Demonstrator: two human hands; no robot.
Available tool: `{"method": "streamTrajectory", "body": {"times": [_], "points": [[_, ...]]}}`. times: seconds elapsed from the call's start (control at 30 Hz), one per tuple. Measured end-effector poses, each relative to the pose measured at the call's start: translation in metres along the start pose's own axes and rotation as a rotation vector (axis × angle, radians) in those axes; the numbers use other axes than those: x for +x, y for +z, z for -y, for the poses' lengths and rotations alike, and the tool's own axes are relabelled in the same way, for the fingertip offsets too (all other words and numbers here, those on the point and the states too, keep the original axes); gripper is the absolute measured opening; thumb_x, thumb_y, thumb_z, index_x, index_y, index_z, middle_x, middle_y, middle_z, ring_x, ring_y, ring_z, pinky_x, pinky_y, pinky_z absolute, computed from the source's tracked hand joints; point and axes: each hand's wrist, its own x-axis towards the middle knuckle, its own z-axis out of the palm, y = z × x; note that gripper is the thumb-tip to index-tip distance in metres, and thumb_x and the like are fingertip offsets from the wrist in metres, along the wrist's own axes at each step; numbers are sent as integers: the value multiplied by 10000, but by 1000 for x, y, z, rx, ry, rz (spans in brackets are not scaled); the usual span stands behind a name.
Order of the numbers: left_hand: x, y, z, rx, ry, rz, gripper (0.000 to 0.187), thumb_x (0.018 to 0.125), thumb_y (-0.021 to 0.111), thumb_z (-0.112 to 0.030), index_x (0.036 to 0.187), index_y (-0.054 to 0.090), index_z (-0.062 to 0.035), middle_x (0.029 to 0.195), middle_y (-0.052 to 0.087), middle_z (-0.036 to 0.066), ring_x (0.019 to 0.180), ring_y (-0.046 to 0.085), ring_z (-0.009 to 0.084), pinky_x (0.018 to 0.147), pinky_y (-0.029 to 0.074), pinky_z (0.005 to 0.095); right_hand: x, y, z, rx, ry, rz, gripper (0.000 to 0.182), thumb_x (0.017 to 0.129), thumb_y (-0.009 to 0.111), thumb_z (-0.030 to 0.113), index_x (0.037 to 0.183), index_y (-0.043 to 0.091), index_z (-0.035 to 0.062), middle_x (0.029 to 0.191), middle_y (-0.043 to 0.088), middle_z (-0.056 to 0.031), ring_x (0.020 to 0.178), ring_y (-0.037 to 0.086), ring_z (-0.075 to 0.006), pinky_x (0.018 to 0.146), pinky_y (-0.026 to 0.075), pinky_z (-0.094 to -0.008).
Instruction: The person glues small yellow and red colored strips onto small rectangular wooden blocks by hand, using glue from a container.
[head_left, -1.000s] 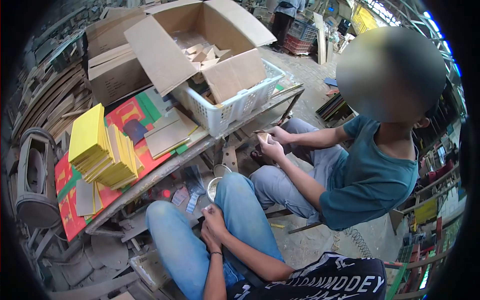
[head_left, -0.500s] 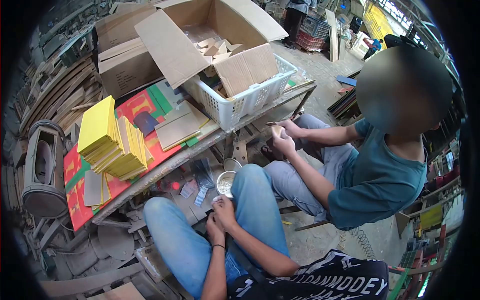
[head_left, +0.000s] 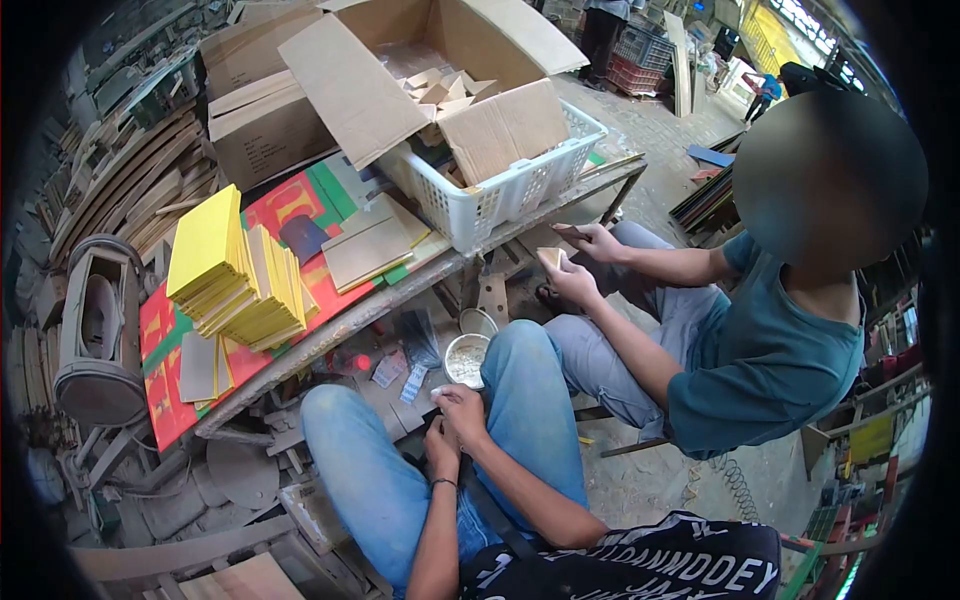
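Observation:
Both hands are together above my lap, between the knees of my blue jeans (head_left: 345, 440). My right hand (head_left: 463, 415) has its fingers closed, with a small whitish scrap (head_left: 437, 394) showing at the fingertips; I cannot make out what it is. Just below and touching it, my left hand (head_left: 441, 450) has curled fingers, and anything inside them is hidden. A dark band circles that wrist. Beyond my hands, a white tub (head_left: 466, 360) with pale contents stands beside my right knee.
A low table (head_left: 330, 345) carries yellow-edged board stacks (head_left: 240, 275), loose boards (head_left: 370, 245) and a white crate (head_left: 470, 205) holding an open cardboard box (head_left: 350, 95). At right sits a co-worker (head_left: 765, 340) holding a small wooden piece (head_left: 551, 259) and a dark flat pad (head_left: 570, 234).
The view has shifted slightly, moving the scene to the right. My hands stay together. The co-worker's hands have moved apart, separating the dark pad from the wooden piece.

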Motion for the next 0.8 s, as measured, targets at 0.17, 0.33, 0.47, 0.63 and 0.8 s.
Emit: {"method": "streamTrajectory", "body": {"times": [0.17, 0.33, 0.47, 0.63, 0.8], "points": [[-2, -4, 1, -56, 53, -48, 342, 905, 543, -318, 953, 632, 10, 878, 650, 274, 839, 630, 439, 714, 466, 452, -2, 5, -4, -112, -111, -4, 136, 780, 716, 64, 880, 700, -26, 910, 669, -127, 801, 647, -200, 739, 506, -305], [-1, -4, 1, -77, -7, -1, 355, 910, 528, -328, 978, 636, 3, 880, 663, 256, 832, 651, 399, 715, 475, 434, 1, -1, 1, 16, 46, 56, 113, 845, 635, 40, 910, 686, -37, 866, 669, -97, 853, 671, -181, 797, 524, -289], [-3, -4, 0, -74, -10, -22, 393, 918, 508, -355, 1005, 635, 6, 896, 669, 257, 833, 660, 381, 721, 479, 424, -6, 9, -2, 63, 53, 96, 101, 896, 584, 59, 921, 635, -24, 801, 650, -73, 762, 643, -140, 680, 514, -273], [0, -4, 6, -70, -65, 23, 432, 922, 521, -358, 1121, 634, 8, 933, 686, 251, 836, 678, 323, 736, 493, 401, -7, 4, 11, 148, 87, 80, 108, 926, 586, 105, 922, 593, -3, 750, 613, -54, 652, 589, -107, 553, 453, -242], [7, 3, 27, 93, -49, 43, 495, 905, 546, -396, 1227, 604, -24, 974, 673, 273, 912, 676, 365, 755, 506, 419, -12, 5, 9, 25, 46, 86, 101, 880, 638, 88, 895, 600, -5, 746, 621, -61, 632, 583, -108, 561, 470, -252]]}}
